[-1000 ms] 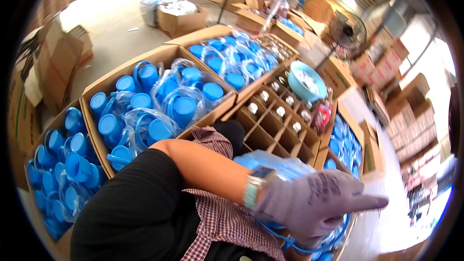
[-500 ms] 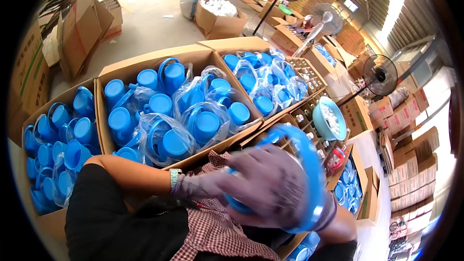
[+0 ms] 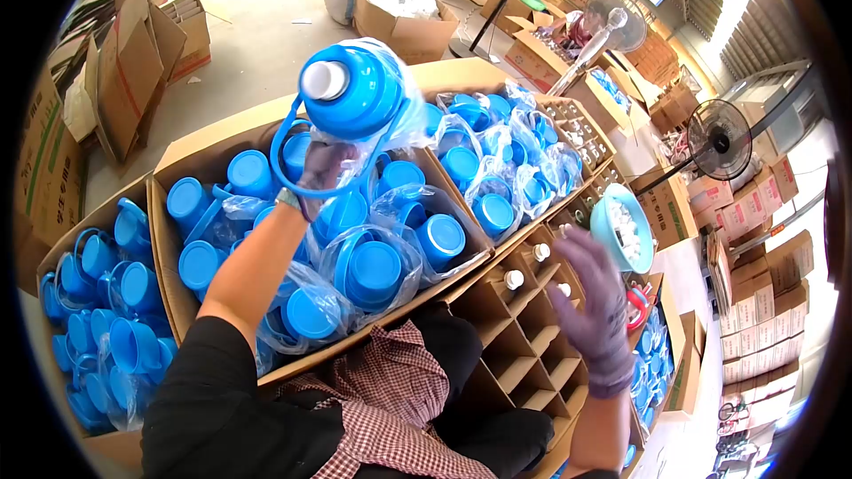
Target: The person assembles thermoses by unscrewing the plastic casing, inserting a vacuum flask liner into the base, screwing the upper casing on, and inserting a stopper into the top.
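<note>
My gloved left hand (image 3: 324,173) is closed on a blue bottle (image 3: 359,93) with a white tip, a blue strap loop and clear plastic wrap. It is raised above an open carton (image 3: 164,239) of blue caps or cups in plastic bags. My gloved right hand (image 3: 590,315), fingers spread and holding nothing, hovers over the right side of a divided carton (image 3: 510,355). A few white-capped bottles stand in that carton's upper compartments. Just beyond my right hand, a light blue bowl (image 3: 641,257) holds small white pieces.
More blue parts fill cartons at the far left (image 3: 53,257), behind (image 3: 444,75) and at the right (image 3: 679,364). Fans on stands, one with a dark head (image 3: 717,137), rise at the back right. A person (image 3: 577,31) is near the far cartons. Stacked boxes (image 3: 763,302) line the right.
My hands were together at a blue strap over my lap. They have parted: the left has gone up and forward with the blue bottle, the right has opened over the divided carton.
</note>
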Available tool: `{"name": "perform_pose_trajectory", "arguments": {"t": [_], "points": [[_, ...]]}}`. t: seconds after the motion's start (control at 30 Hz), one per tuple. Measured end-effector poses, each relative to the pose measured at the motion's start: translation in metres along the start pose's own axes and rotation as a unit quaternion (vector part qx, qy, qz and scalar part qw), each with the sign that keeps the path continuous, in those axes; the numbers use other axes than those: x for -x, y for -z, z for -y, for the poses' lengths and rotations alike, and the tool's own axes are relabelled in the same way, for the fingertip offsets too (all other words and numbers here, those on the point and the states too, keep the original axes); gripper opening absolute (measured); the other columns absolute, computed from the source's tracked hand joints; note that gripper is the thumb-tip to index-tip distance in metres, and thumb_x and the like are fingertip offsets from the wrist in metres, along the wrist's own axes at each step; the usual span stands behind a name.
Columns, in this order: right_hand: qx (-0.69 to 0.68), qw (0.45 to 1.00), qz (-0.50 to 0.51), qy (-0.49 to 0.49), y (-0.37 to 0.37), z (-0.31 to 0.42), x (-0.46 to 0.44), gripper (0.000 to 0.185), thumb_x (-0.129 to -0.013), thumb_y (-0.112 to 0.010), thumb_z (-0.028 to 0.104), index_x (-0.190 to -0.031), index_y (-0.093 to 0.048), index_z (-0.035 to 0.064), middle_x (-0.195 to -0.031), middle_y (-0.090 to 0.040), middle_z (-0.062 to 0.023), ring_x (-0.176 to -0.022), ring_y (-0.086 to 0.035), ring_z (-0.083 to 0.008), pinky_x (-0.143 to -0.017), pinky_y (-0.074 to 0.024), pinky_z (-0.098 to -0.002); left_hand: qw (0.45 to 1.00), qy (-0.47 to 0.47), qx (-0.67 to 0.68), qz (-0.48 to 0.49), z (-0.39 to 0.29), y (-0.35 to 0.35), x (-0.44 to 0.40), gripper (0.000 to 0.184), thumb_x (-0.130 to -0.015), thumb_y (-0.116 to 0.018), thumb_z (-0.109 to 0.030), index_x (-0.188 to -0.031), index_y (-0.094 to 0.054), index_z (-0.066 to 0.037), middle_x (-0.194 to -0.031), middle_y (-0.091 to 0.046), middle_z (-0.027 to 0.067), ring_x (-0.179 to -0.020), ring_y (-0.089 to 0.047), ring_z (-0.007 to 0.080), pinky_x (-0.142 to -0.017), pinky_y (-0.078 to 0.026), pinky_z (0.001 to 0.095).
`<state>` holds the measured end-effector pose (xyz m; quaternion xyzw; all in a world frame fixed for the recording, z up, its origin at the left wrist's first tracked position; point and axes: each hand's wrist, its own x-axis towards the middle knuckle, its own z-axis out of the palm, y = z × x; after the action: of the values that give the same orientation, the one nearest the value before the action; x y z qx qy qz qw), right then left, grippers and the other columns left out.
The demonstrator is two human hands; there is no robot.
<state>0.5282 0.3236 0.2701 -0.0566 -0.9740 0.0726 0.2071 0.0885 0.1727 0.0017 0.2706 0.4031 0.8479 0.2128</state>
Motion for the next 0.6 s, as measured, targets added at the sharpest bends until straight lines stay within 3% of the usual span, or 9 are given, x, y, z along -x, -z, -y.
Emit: {"name": "perform_pose_trajectory", "arguments": {"t": [0.07,0.13,0.23,0.27,0.33,0.43,0.6], "points": [[-0.031,0.996,0.035,-0.074,-0.021,-0.014,0.038,0.053,-0.080,-0.074,0.011,-0.133,-0.064,0.0072,-0.136,-0.061,-0.0193,-0.126,-0.059,-0.0406,-0.109,-0.0456,-0.0488,0.998,0.033,-0.043,-0.024,0.012,0.017,-0.009,0.044,-0.074,-0.067,0.008,-0.117,-0.070,-0.004,-0.110,-0.073,0.0054,-0.096,-0.071,0.0188,-0.080,-0.060,0.0352],[-0.067,0.988,0.047,-0.130,-0.040,-0.023,0.070,0.052,-0.080,-0.074,0.012,-0.130,-0.065,0.0061,-0.136,-0.062,-0.0195,-0.126,-0.059,-0.0402,-0.108,-0.0472,-0.0473,0.976,0.090,-0.124,-0.153,-0.006,-0.005,0.001,0.039,-0.074,-0.070,0.009,-0.111,-0.070,-0.003,-0.105,-0.073,0.0063,-0.095,-0.069,0.0219,-0.087,-0.056,0.0367],[-0.088,0.975,0.056,-0.195,-0.056,-0.025,0.098,0.052,-0.079,-0.074,0.010,-0.130,-0.066,0.0054,-0.136,-0.062,-0.0197,-0.126,-0.060,-0.0399,-0.108,-0.0478,-0.0470,0.990,0.023,-0.110,-0.084,-0.016,0.013,0.010,0.044,-0.073,-0.071,0.009,-0.115,-0.071,-0.004,-0.110,-0.073,0.0055,-0.099,-0.070,0.0233,-0.090,-0.056,0.0370],[-0.099,0.972,0.058,-0.204,-0.060,-0.028,0.107,0.053,-0.078,-0.074,0.010,-0.130,-0.066,0.0047,-0.136,-0.062,-0.0200,-0.126,-0.060,-0.0394,-0.109,-0.0474,-0.0466,0.979,0.005,-0.178,-0.094,-0.018,0.017,0.013,0.037,-0.075,-0.072,0.004,-0.111,-0.074,-0.004,-0.105,-0.076,0.0067,-0.098,-0.071,0.0216,-0.088,-0.056,0.0362],[-0.101,0.967,0.067,-0.226,-0.065,-0.031,0.118,0.053,-0.078,-0.074,0.010,-0.129,-0.066,0.0045,-0.136,-0.062,-0.0202,-0.126,-0.060,-0.0393,-0.109,-0.0473,-0.0465,0.922,0.060,-0.350,-0.153,-0.006,0.048,0.018,0.035,-0.075,-0.074,-0.001,-0.110,-0.076,-0.003,-0.103,-0.077,0.0084,-0.096,-0.072,0.0205,-0.087,-0.056,0.0357],[-0.128,0.956,0.066,-0.255,-0.075,-0.037,0.128,0.052,-0.078,-0.075,0.009,-0.129,-0.066,0.0041,-0.135,-0.063,-0.0199,-0.126,-0.060,-0.0393,-0.110,-0.0472,-0.0461,0.877,0.131,-0.458,-0.062,0.026,0.067,0.002,0.043,-0.086,-0.074,-0.005,-0.128,-0.069,-0.001,-0.122,-0.072,0.0059,-0.103,-0.069,0.0202,-0.090,-0.056,0.0353],[-0.159,0.956,0.074,-0.235,-0.093,-0.044,0.120,0.052,-0.079,-0.075,0.010,-0.129,-0.066,0.0038,-0.133,-0.064,-0.0194,-0.124,-0.061,-0.0395,-0.108,-0.0478,-0.0460,0.802,0.306,-0.512,0.047,0.073,0.048,-0.045,0.039,-0.089,-0.075,-0.014,-0.125,-0.071,-0.002,-0.120,-0.073,0.0058,-0.102,-0.068,0.0172,-0.089,-0.056,0.0341]]}}
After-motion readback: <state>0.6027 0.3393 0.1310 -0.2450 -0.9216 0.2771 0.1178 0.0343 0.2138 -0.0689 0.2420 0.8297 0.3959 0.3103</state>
